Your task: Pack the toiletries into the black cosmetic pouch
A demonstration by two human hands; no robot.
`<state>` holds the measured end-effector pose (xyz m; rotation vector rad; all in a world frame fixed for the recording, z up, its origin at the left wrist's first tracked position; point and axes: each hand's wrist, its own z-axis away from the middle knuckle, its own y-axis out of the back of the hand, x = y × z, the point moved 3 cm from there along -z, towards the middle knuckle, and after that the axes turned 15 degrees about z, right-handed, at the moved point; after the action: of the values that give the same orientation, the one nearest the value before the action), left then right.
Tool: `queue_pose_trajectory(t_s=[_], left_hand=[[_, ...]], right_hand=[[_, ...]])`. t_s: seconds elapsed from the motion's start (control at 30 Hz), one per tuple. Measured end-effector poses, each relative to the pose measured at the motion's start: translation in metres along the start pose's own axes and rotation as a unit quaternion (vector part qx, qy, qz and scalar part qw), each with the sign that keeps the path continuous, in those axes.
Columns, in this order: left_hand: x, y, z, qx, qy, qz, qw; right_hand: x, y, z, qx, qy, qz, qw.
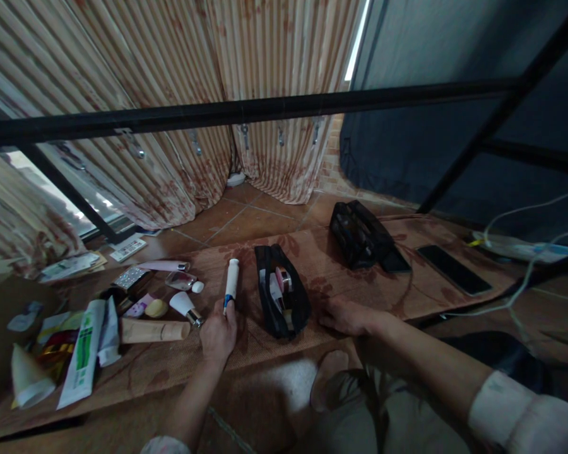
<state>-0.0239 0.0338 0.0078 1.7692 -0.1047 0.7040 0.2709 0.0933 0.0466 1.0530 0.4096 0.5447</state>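
My left hand (219, 331) is closed on the lower end of a slim white tube (231, 277) with a blue band, which points away from me. Right of it an unzipped black pouch (266, 309) holds several small items, among them a round pink-rimmed container (282, 279). My right hand (344, 314) lies on the brown patterned cloth (246, 353) just right of the pouch, fingers loosely spread and apparently holding nothing; its fingertips are in shadow. Close to my left hand lie a white-handled brush (184, 306) and a beige squeeze tube (154, 330).
A second black mesh pouch (360, 233) and a phone (454, 270) lie to the right, near a white cable (520, 287). Several tubes, including a white-green one (82, 353), and a cardboard box (4, 321) sit left. A dark metal rail (246, 110) crosses in front of the curtains.
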Motion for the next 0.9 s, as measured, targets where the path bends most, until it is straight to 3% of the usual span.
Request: queue_pose_trajectory(t_s=[0.9], left_hand=[[-0.0026, -0.0014, -0.0004, -0.007, 0.018, -0.016, 1.000]], right_hand=[[-0.0008, 0.0036, 0.0013, -0.015, -0.009, 0.026, 1.000]])
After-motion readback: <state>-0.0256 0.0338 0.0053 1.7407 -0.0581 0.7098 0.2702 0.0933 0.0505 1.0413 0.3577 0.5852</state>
